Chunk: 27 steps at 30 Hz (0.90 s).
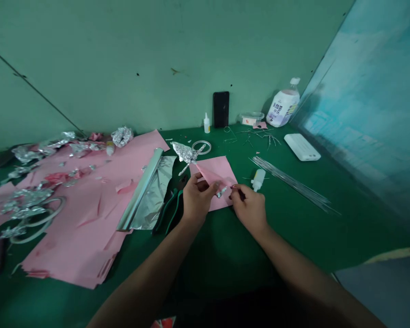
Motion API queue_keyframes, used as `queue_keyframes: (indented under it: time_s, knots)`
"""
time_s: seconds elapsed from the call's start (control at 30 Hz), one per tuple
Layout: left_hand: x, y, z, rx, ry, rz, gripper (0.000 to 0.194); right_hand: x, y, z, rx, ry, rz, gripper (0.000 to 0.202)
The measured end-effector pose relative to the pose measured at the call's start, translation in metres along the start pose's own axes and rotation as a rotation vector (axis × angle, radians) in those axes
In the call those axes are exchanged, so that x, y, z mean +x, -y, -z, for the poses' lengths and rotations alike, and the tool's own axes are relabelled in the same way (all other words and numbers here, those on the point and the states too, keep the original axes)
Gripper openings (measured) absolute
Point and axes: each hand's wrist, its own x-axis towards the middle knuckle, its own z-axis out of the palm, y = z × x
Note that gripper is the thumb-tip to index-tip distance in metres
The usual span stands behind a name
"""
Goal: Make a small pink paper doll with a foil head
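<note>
The person's left hand is closed on a folded piece of pink paper, thumb and fingers pressed together upon it; the right hand is bent in from the other side, its thumb and forefinger drawn close together near the paper's right end, though I cannot tell from here whether anything is pinched between them. The folded piece is held just above a flat pink sheet, in front of the person; its long axis runs aslant, one end pointing up and left towards a foil figure, the other down and right towards the right fingertips. It looks thin and matt, a pale pink with a straight folded edge; a crumpled bit of silver foil shines at its lower right end, partly hidden by the fingers, and I cannot make out how the two are joined.

The foil figure touches the flat sheet's upper left corner, or very nearly, with a pale ring just beside it; green-handled pliers lie near the left hand, next to a smooth foil sheet and a long silver roll; beyond the right hand a small white bottle leans on its side or tilts, I cannot say which, and a bundle of thin wires stretches away to its right.
</note>
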Motion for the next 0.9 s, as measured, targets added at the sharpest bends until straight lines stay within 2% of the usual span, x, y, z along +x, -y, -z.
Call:
queue_keyframes:
  time_s: [0.1, 0.23, 0.47, 0.67, 0.8, 0.9]
  knots:
    - [0.001, -0.003, 0.000, -0.029, -0.003, 0.013, 0.042, 0.001, 0.001, 0.001, 0.103, 0.051, -0.003, 0.027]
    - [0.001, -0.004, -0.001, -0.040, 0.013, 0.035, 0.042, 0.001, 0.004, 0.002, 0.172, 0.018, 0.028, 0.025]
    - [0.001, -0.001, 0.000, -0.054, 0.039, 0.042, 0.047, 0.002, 0.004, 0.003, 0.307, 0.102, -0.090, 0.025]
    - [-0.003, -0.001, -0.002, -0.028, 0.025, 0.053, 0.045, 0.005, 0.001, 0.000, 0.025, -0.008, 0.081, 0.019]
    - [-0.004, -0.004, -0.003, -0.001, 0.025, 0.042, 0.044, 0.008, -0.007, 0.003, -0.044, -0.047, 0.108, 0.020]
    - [-0.003, -0.005, -0.003, -0.019, 0.019, 0.053, 0.043, 0.010, -0.011, 0.008, -0.087, -0.123, 0.133, 0.020]
